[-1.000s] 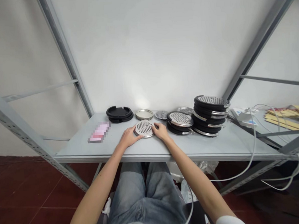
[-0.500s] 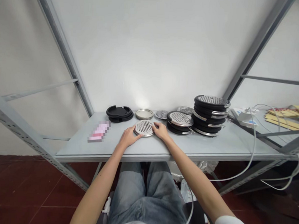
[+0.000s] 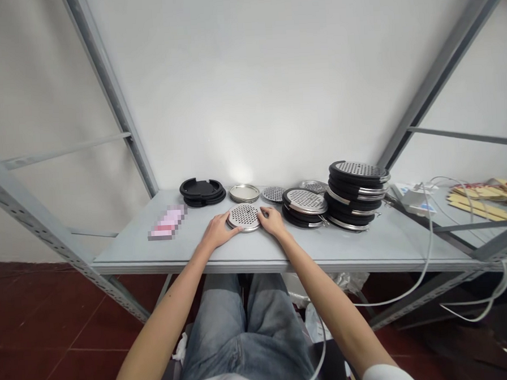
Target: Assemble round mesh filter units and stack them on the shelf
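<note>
A round perforated metal disc, set in a shiny metal rim, lies flat on the table in front of me. My left hand grips its left edge, thumb along the near side and fingers round the far side. At the right edge, my right hand is closed in a pinch against the rim. Just behind the disc is a small pile of plain metal rings or lids. Another perforated disc rests to the right of that pile. What lies under the held disc is hidden.
To the right stand a low stack and a taller stack of black round pieces with perforated metal tops. Black round frames are piled at the back left, near a blurred pink item. Metal posts flank the table.
Both hands stay on the edges of the disc. Nothing else has visibly moved apart from a slight shift of the camera.
</note>
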Motion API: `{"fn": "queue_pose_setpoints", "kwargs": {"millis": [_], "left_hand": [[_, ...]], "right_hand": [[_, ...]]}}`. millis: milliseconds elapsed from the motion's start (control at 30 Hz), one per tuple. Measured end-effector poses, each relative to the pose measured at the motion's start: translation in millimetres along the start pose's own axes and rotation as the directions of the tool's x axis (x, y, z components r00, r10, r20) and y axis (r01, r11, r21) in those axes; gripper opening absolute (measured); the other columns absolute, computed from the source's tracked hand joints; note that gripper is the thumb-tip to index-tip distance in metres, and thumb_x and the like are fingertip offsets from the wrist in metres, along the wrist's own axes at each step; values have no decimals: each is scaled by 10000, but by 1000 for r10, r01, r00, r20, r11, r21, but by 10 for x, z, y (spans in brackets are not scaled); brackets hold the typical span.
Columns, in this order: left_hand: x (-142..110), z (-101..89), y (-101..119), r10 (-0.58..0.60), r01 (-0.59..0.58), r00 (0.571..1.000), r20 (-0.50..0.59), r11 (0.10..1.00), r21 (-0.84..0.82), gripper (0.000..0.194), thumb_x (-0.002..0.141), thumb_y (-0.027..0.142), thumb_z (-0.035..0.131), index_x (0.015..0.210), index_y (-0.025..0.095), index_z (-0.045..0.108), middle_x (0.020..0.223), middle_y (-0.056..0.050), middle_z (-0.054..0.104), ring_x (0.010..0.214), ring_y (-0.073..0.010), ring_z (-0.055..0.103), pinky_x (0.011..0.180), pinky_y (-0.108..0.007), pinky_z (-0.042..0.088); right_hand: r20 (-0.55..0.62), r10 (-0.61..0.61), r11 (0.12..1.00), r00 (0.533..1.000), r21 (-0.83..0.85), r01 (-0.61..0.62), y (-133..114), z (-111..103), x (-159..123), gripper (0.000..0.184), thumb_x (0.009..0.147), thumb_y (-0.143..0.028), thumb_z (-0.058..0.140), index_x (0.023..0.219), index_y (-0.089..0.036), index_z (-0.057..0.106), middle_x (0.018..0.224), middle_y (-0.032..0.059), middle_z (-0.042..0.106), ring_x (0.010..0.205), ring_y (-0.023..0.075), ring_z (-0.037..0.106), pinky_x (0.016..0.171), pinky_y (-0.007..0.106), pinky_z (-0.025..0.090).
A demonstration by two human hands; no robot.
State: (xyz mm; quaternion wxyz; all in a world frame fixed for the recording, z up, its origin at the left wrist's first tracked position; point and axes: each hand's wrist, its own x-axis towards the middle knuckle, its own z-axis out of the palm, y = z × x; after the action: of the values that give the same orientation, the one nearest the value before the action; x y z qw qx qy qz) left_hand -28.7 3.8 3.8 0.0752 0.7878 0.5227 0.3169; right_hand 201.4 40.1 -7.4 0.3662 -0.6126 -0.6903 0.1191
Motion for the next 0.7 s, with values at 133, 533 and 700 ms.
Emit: {"fn": "queue_pose_setpoints", "kwargs": {"millis": [133,533,700], "left_hand": [[-5,-2,4,2,-2,1000,-7,1000,-12,705,767,590,677,1333,193,538,1284,-128,623,1198,-306,558,1044,-422,418],[16,7,11,6,-6,1000,-9,1000,-10,697,773,569,674,1315,145,561,1399,-171,530,1314,-317,481,1116,-431,366],[9,15,-11,47,-46,999,21,998,-37,658,775,564,670,1283,151,608,1437,-150,498,1333,-302,466,1140,-409,354]], "right_hand": [[6,5,1000,1000,-2,-5,4,9,1,424,875,-349,512,1176,-99,676,1216,154,660,1147,247,598,1032,333,403],[26,6,999,1000,-39,-5,-2,5,6,438,885,-341,497,1197,-80,660,1216,167,659,1141,258,604,1027,342,415],[19,4,1000,1000,-26,-4,-3,-2,0,436,874,-324,513,1213,-86,649,1233,165,653,1168,259,591,1044,344,404]]}}
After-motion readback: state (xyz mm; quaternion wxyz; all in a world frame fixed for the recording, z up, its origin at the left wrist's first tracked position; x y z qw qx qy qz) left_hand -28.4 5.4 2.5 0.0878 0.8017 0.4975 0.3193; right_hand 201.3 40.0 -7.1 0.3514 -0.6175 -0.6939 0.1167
